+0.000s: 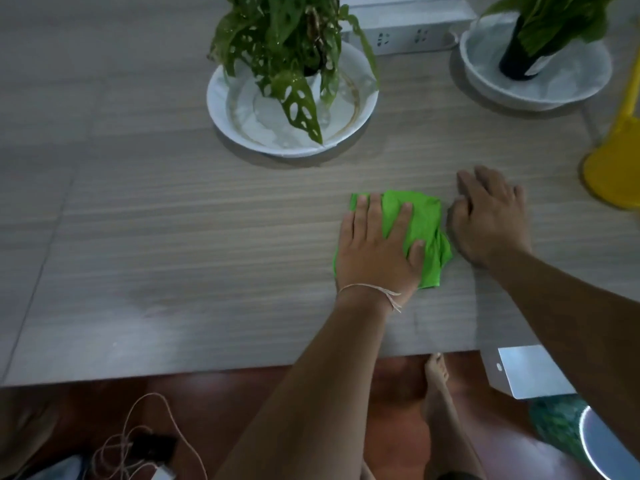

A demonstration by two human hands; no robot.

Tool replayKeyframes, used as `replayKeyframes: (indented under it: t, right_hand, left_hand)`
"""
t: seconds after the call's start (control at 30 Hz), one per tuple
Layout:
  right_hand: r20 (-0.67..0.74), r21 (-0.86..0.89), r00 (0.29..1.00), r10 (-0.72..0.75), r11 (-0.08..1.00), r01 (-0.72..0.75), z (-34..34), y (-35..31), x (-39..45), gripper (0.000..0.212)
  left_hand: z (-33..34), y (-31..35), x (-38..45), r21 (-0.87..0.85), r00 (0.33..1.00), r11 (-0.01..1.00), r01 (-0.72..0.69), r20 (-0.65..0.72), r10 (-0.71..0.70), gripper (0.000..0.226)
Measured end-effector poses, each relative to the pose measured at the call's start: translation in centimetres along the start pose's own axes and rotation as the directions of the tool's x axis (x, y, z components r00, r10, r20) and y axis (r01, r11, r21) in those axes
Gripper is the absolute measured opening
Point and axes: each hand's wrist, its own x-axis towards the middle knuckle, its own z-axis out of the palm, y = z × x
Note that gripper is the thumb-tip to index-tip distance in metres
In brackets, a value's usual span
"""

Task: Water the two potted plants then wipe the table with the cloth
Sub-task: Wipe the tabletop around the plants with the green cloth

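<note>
A crumpled green cloth (424,230) lies on the pale wood-grain table (173,237). My left hand (375,247) presses flat on its left part, fingers spread over the fabric. My right hand (488,220) rests palm down on the bare table just right of the cloth, holding nothing. A leafy plant with holed leaves (277,46) stands in a white saucer (221,109) at the back centre. A second plant in a dark pot (519,57) stands in another white dish (588,84) at the back right.
A yellow watering can (613,168) stands at the right edge. A white power strip (405,38) lies between the plants. Below the near table edge are my bare foot (438,375), cables (138,441) on a red-brown floor, and a white box (526,372).
</note>
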Motion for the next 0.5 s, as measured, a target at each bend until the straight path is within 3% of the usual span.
replayKeyframes:
  t: [0.3,0.4,0.5]
  right_hand:
    - [-0.013,0.066,0.998,0.066,0.996,-0.065,0.0,-1.0,-1.3,0.065]
    - [-0.045,0.107,0.994,0.099,0.990,-0.093,0.5,-2.5,-2.0,0.056]
    - [-0.038,0.144,0.996,-0.083,0.986,0.087,1.4,-5.1,-2.0,0.050]
  left_hand:
    - [-2.1,-6.7,-3.7,0.040,0.998,0.997,0.063,-0.033,-0.062,0.069]
    - [-2.6,-8.6,-3.7,0.056,0.996,0.995,0.082,-0.041,-0.080,0.069]
    - [-3.0,-9.9,-3.4,0.072,0.995,0.993,0.098,-0.032,-0.096,0.069]
